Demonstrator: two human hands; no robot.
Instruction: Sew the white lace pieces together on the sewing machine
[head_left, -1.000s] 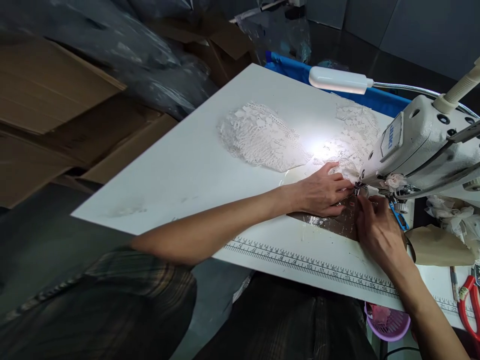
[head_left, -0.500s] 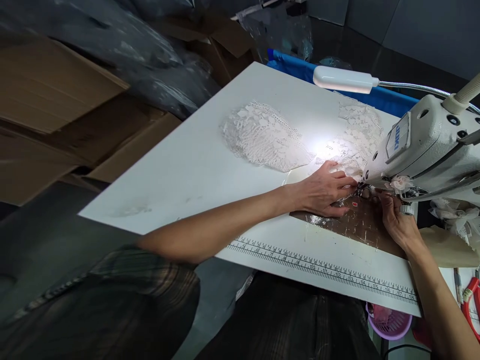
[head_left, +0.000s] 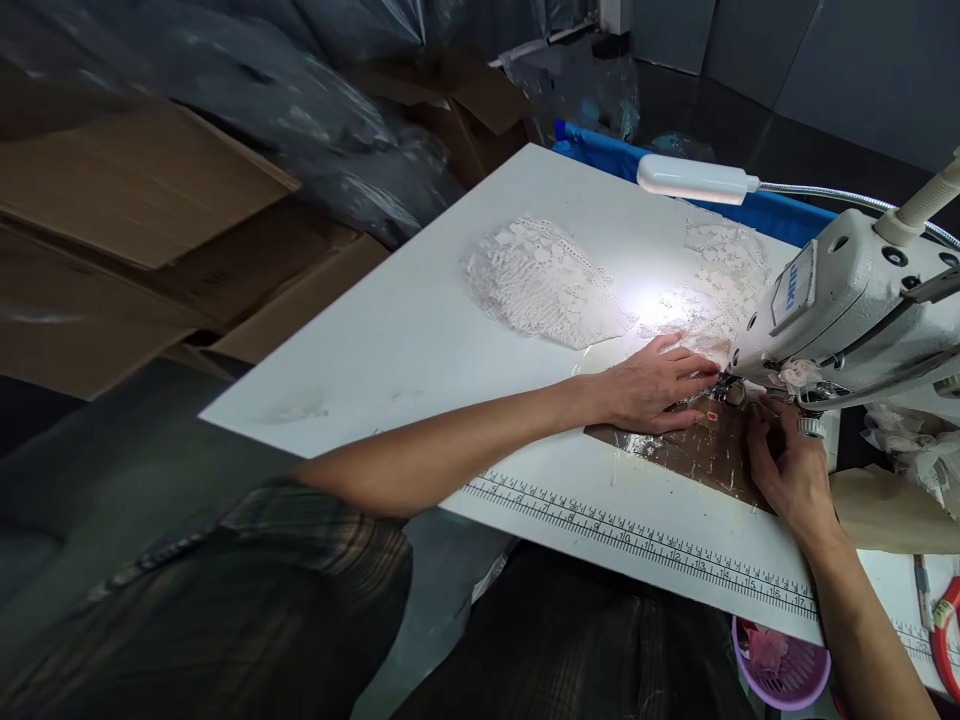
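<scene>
A: Going from the left, what has changed?

B: The view has swung a little: the left corner of the desk (head_left: 360, 370) sits further in than half a second ago. The white lace (head_left: 551, 285) lies as it did, one heap between the left edge and the sewing machine (head_left: 847, 300), another part toward the far edge. Glare under the lamp (head_left: 697, 178) hides whether they join.

A: And the left hand (head_left: 652, 388)?

B: Nearly the same place. It reaches in over the near edge, palm down, pointing toward the metal foot (head_left: 729, 391). The grip is loose, fingers slightly apart and resting flat on lace.

A: The right hand (head_left: 791, 465)?

B: That one moved. It was higher, against the knob (head_left: 811, 427); now it is a touch further left and closer to the near edge, just beside the knob, fingers curled inward.

A: Is its grip pinching anything?

B: I can't tell; the fingertips are too small and shaded there.
</scene>
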